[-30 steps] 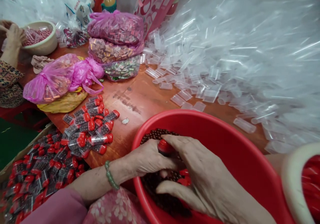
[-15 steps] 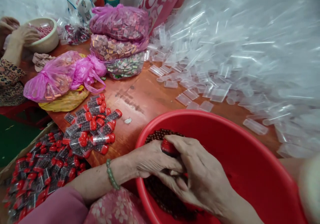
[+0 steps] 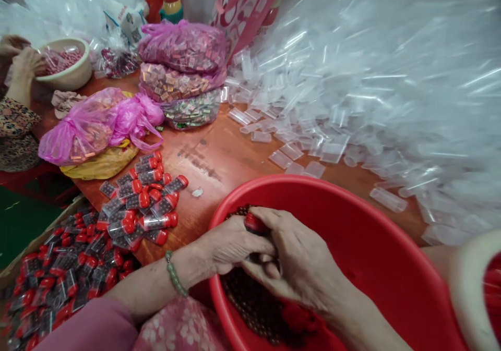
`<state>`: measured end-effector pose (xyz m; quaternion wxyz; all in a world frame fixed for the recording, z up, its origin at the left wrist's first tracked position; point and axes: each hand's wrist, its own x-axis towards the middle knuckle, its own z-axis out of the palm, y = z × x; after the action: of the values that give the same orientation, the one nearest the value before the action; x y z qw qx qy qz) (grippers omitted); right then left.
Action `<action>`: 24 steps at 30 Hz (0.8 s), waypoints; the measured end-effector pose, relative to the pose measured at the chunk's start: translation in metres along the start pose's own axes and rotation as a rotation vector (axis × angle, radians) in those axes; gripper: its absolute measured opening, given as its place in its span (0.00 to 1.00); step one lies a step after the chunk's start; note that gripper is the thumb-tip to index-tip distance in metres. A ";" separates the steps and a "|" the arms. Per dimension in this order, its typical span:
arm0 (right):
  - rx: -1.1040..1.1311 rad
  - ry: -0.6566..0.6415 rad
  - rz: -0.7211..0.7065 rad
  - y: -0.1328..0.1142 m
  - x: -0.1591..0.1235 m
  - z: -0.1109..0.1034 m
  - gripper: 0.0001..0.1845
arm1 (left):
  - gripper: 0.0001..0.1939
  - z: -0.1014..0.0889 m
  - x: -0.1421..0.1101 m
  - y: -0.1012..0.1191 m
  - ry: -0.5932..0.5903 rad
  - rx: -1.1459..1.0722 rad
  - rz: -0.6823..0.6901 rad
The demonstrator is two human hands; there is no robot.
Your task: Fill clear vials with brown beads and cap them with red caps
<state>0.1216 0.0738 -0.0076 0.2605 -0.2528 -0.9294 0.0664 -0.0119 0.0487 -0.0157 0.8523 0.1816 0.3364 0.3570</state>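
My left hand (image 3: 235, 244), with a green bead bracelet on the wrist, is closed around a small container with a red cap (image 3: 256, 223). My right hand (image 3: 299, 257) wraps over it from the other side, fingers pressed against the cap and my left fingers. Most of the container is hidden between the hands. Both hands are over the left part of a large red basin (image 3: 352, 215). Small round brown balls (image 3: 250, 304) lie in the basin under them.
Filled red-capped containers (image 3: 141, 200) lie on the table, and more fill a box (image 3: 58, 273) below. Clear plastic tubes (image 3: 332, 116) heap at right. Bags of small packets (image 3: 182, 48) stand behind. A co-worker's hands (image 3: 25, 64) are at a cream bowl (image 3: 72, 82). A cream rim (image 3: 469, 278) shows right.
My hands stay closed together on the red-capped container and have shifted slightly left. The view has moved a little, so more of the cream rim shows at the right edge.
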 end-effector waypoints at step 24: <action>0.028 -0.054 0.547 0.140 0.046 -0.030 0.19 | 0.23 -0.142 -0.065 0.043 1.202 1.926 0.789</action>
<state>0.1643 0.2180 0.0033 0.2117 -0.4892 -0.8320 0.1538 -0.1664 0.0403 -0.0642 -0.0947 0.6391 0.7300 0.2230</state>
